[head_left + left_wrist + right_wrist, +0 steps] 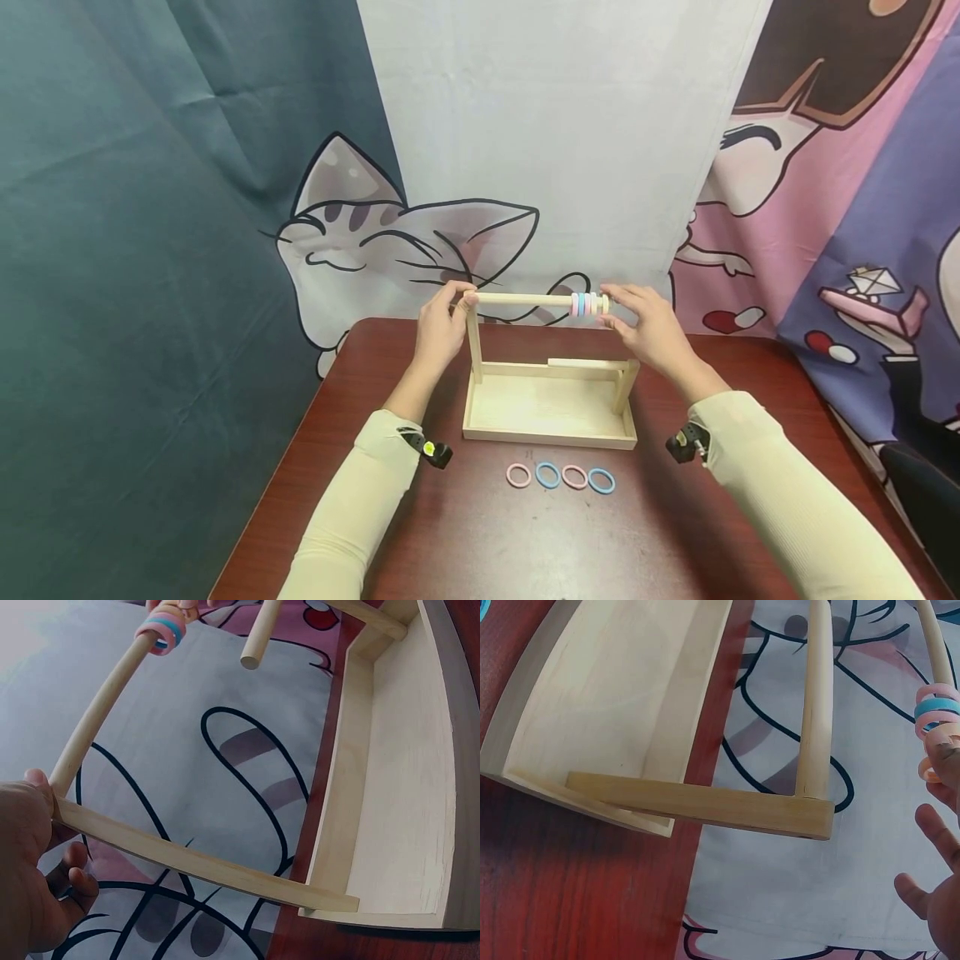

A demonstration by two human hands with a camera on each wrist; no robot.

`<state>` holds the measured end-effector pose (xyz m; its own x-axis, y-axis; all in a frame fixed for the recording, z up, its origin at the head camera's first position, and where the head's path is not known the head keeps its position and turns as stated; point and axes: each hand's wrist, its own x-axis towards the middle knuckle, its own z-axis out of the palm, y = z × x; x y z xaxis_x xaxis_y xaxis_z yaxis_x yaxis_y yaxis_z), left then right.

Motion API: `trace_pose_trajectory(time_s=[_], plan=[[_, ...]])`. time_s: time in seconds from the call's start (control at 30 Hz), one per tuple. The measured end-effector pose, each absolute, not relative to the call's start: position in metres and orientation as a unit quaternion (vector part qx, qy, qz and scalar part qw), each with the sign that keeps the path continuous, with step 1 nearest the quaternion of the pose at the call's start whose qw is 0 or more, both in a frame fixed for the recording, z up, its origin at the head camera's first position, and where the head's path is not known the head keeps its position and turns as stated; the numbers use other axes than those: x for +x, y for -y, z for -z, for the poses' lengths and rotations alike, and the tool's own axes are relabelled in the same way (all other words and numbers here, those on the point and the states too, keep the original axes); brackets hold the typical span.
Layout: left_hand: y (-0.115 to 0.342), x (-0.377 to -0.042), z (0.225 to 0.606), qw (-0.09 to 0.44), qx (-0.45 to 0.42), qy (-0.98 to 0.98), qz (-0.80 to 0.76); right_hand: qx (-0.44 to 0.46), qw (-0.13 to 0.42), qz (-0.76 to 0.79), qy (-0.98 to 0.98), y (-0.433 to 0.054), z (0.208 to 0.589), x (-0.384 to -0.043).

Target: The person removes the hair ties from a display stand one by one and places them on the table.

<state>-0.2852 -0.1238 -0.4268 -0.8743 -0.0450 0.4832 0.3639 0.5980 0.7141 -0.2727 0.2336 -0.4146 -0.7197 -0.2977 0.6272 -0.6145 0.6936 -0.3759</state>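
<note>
In the head view my left hand (pixel 440 329) pinches the top of the tall wooden post (pixel 476 346), where an upper dowel (pixel 525 299) runs off to the right. Colored rings (pixel 582 304) in pink, blue and pale yellow sit bunched near the dowel's right end. My right hand (pixel 651 329) pinches a pale yellow ring (pixel 604 304) at that end with thumb and fingers. In the right wrist view, the fingertips overlap the outermost rings, and the dowel's tip is hidden behind them.
The post rises from a shallow wooden tray (pixel 551 442) on the red-brown table (pixel 420 533). A shorter post (pixel 626 387) at the tray's right carries a lower dowel (pixel 585 363). Several pink and blue rings (pixel 547 476) lie in a row in front. A printed curtain hangs behind.
</note>
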Motion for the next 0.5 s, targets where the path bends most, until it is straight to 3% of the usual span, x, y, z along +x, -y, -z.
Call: trace_pose_trajectory(time_s=[0.5], plan=[[0.124, -0.286, 0.427, 0.236, -0.094, 0.863, 0.437, 0.26, 0.3, -0.288, 0.872, -0.244, 0.414, -0.266]])
